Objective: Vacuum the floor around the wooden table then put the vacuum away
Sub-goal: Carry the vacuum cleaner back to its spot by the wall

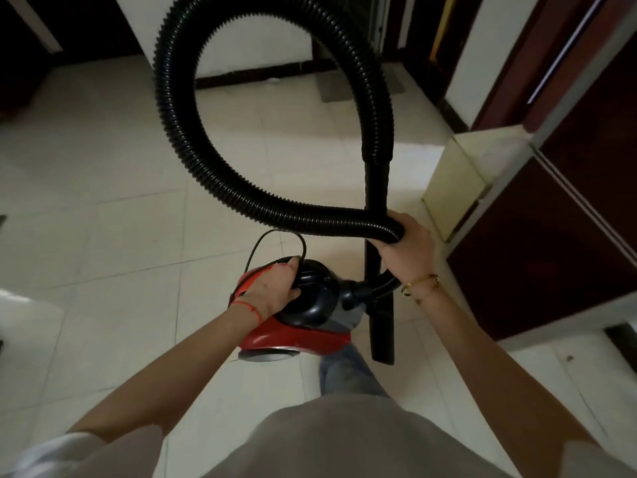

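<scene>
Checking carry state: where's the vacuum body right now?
Head view, lower centre: the red vacuum body hangs above the tiled floor, gripped by the left hand, left of the rigid tube.

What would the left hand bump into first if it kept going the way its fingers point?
The left hand already grips the vacuum's black handle. Straight ahead, its fingers would likely press into the thin black cord looping above the vacuum, then the ribbed hose, though depth is unclear.

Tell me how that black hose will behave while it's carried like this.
The hose is ribbed and arches in a big loop, so it is probably springy and floppy, and likely to sway. The right hand grips it with the tube, which looks rigid, so that end should stay put.
</scene>
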Tool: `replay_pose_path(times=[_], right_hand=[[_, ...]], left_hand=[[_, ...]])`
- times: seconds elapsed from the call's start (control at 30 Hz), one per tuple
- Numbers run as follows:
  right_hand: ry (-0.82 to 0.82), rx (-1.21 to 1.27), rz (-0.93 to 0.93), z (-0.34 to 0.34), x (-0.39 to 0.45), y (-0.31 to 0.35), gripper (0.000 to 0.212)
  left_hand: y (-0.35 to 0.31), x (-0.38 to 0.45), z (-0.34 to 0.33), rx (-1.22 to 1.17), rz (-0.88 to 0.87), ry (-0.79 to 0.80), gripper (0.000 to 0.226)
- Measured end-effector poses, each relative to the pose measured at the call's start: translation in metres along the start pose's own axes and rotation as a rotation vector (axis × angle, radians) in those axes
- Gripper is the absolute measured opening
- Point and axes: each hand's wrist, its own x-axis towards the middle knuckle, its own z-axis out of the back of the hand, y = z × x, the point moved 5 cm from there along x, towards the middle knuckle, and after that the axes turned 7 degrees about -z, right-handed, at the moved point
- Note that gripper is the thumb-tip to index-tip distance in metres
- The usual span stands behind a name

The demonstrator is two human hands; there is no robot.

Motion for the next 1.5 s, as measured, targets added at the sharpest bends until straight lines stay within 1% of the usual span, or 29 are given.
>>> replay_pose_path(times=[0.13,0.2,0.37,0.63,0.8,1.03,1.17,1.23,1.37,1.5], right_hand=[[0.059,0.018,0.043,-0.051,0.093,0.025,0.027],[0.106,0.052,0.04,-0.072,0.141,0.04,0.029],[0.185,0.066,0.119,-0.119,0.25,0.085,0.033],[0.192,0.077,0.205,-0.199,0.402,0.153,0.034],[0.166,0.067,0.233,-0.263,0.495,0.191,0.035],[0.113,0.03,0.259,-0.344,0.628,0.265,0.031],[0.113,0.048,0.233,-0.382,0.7,0.295,0.032],[0.109,0.058,0.219,-0.4,0.738,0.309,0.031],[0.1,0.089,0.179,-0.44,0.811,0.334,0.032],[0.084,0.086,0.184,-0.486,0.89,0.356,0.033]], left_hand=[[0.053,0.058,0.037,-0.015,0.076,-0.016,0.049],[0.077,0.087,0.059,-0.027,0.122,-0.023,0.051],[0.137,0.159,0.112,-0.045,0.178,-0.09,0.061],[0.24,0.268,0.189,-0.057,0.241,-0.149,0.057],[0.315,0.346,0.235,-0.083,0.241,-0.154,0.052],[0.427,0.454,0.319,-0.074,0.187,-0.176,0.048],[0.477,0.511,0.367,-0.06,0.134,-0.204,0.05],[0.502,0.541,0.392,-0.052,0.12,-0.209,0.047],[0.557,0.606,0.432,-0.042,0.118,-0.188,0.044],[0.613,0.674,0.467,-0.035,0.131,-0.166,0.037]])
